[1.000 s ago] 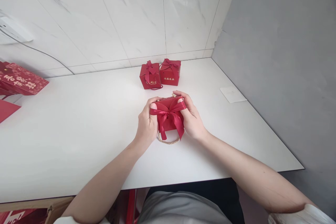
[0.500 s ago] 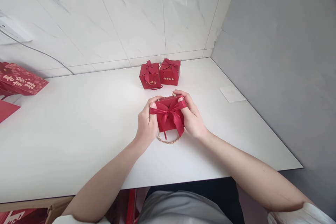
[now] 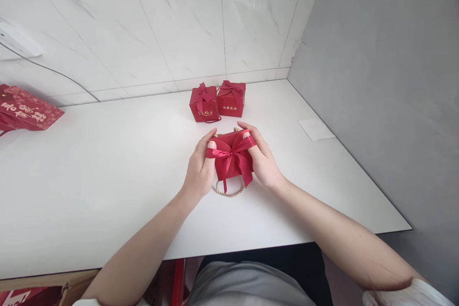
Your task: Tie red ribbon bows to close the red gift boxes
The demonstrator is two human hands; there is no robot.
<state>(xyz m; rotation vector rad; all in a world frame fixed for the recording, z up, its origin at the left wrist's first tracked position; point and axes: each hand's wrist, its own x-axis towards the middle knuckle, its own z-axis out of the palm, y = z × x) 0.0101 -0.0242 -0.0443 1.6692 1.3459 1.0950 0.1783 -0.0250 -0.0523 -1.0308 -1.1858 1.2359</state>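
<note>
And here we are at the white tabletop [image 3: 107, 191], with a small red gift box [image 3: 234, 170] right in front of the person, near the front edge. The left hand [image 3: 201, 167] curls round one side, the right hand [image 3: 264, 160] round the other, gripping it between them, fingers at the far side. A loop of the glossy red bow [image 3: 232, 153] crosses each thumb! Below hangs a twisted gold cord handle [image 3: 229, 195]; whether the base touches the table, I can't tell. Just beyond, two ribboned boxes [image 3: 231, 106] stand side by side, near the tiled wall [image 3: 197, 24].
</note>
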